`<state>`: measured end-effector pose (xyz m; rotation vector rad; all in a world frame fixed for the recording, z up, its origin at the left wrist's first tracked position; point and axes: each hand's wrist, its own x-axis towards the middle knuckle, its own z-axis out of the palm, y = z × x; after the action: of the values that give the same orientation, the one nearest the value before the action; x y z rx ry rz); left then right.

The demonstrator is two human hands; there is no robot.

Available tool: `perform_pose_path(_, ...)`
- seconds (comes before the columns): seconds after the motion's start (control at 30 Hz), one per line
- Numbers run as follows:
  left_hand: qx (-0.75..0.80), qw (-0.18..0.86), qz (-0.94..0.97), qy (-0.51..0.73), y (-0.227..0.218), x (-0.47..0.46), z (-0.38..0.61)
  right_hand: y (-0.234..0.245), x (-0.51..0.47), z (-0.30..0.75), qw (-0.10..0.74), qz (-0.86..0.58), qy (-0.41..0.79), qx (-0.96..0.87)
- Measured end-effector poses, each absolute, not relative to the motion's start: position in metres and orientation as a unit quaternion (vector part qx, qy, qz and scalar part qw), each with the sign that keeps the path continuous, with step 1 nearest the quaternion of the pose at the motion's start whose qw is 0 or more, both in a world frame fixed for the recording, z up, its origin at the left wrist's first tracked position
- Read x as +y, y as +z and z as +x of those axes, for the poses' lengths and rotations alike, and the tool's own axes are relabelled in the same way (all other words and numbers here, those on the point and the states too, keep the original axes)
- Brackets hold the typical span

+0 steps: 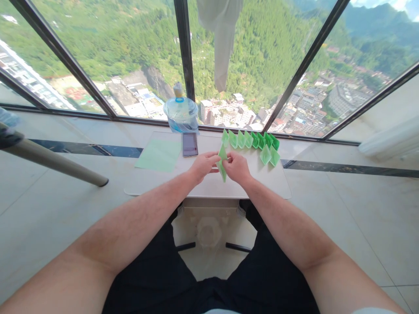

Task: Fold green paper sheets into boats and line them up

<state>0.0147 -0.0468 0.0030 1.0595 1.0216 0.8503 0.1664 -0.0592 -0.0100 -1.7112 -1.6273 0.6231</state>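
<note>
A folded green paper piece (pixel 223 163) stands upright between my two hands above a small white table (pixel 209 187). My left hand (pixel 203 165) pinches its left side and my right hand (pixel 236 167) grips its right side; both are closed on it. Behind my right hand, several finished green folded paper shapes (pixel 252 140) stand in rows along the table's far right.
A stack of flat light-green sheets (pixel 159 155) lies at the table's left, a phone (pixel 190 144) beside it. A large water bottle (pixel 181 113) stands at the window behind. A grey pole (pixel 55 163) slants in from the left over the tiled floor.
</note>
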Motion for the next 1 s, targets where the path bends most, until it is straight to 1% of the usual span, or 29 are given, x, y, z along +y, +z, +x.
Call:
perform_pose_path(0.1,0.434,0.664,0.481,0.374,0.004,-0.051,0.019,-0.009,-0.059,0.166,0.323,-0.657,0.217,-0.645)
perform_pose_path(0.27,0.43,0.637,0.514,0.381,0.001,-0.053,0.024,-0.009,-0.06,0.165,0.33,-0.644,0.208,-0.658)
perform_pose_path(0.37,0.425,0.6,0.558,0.384,-0.006,-0.051,0.024,-0.01,-0.061,0.165,0.326,-0.646,0.203,-0.659)
perform_pose_path(0.53,0.462,0.497,0.628,0.381,-0.014,-0.048,0.022,-0.009,-0.061,0.166,0.329,-0.646,0.205,-0.657)
perform_pose_path(0.6,0.471,0.479,0.633,0.384,-0.015,-0.048,0.021,-0.008,-0.061,0.167,0.335,-0.642,0.218,-0.655)
perform_pose_path(0.83,0.459,0.549,0.558,0.42,-0.015,-0.045,0.019,-0.002,-0.062,0.176,0.353,-0.592,0.338,-0.642)
perform_pose_path(1.0,0.442,0.585,0.526,0.43,-0.016,-0.043,0.017,0.0,-0.062,0.18,0.361,-0.584,0.346,-0.639)
